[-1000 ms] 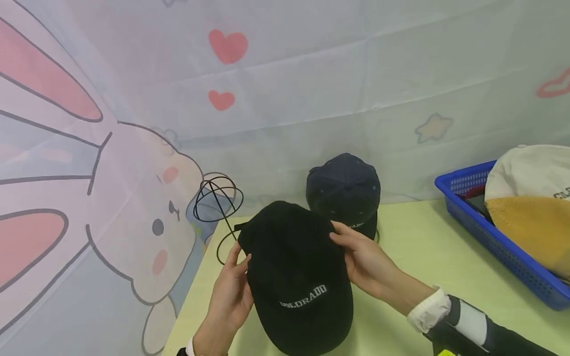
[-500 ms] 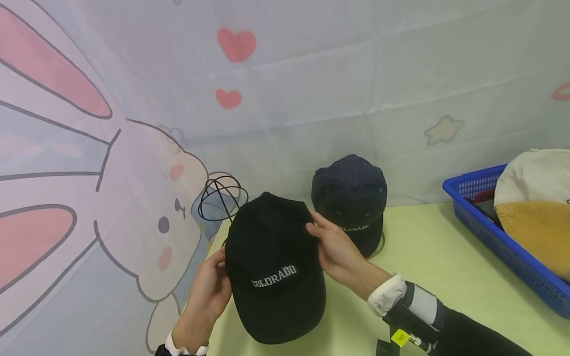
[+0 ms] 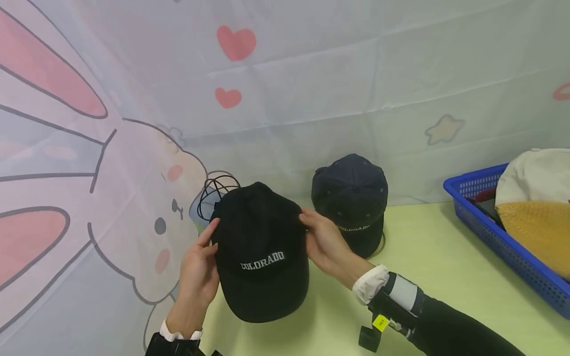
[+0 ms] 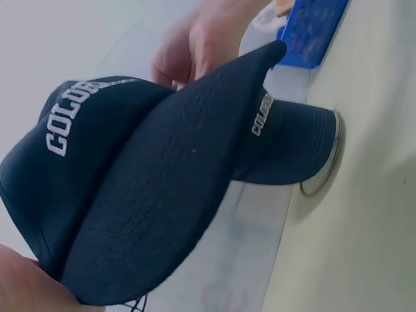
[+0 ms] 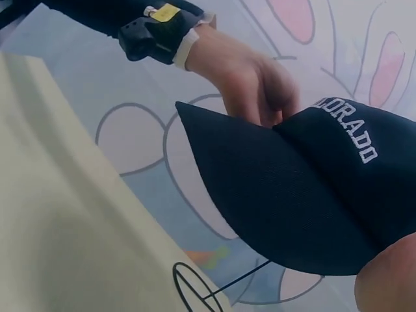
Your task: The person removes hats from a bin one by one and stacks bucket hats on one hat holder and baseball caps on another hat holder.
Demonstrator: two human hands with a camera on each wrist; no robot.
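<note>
A black cap (image 3: 260, 252) lettered COLORADO hangs above the table's left end, brim toward me. My left hand (image 3: 202, 252) holds its left side and my right hand (image 3: 316, 232) grips its right side. A black wire cap stand (image 3: 211, 193) rises just behind the cap, its dome partly hidden by the crown. In the left wrist view the black cap (image 4: 130, 195) fills the frame with the right hand (image 4: 201, 45) behind it. From the right wrist, the cap (image 5: 312, 188) is seen from under the brim, with the left hand (image 5: 253, 78) beyond and the wire stand (image 5: 195, 286) below.
A navy cap (image 3: 352, 198) sits on another stand to the right, against the printed cloth backdrop. A blue basket (image 3: 485, 232) at the far right holds a white cap (image 3: 530, 173) and a yellow cap (image 3: 534, 227). The green table (image 3: 436, 277) stretches between them.
Both hands have carried the black cap up and to the left, from the table's near middle to the wire stand, whose dome it now partly covers.
</note>
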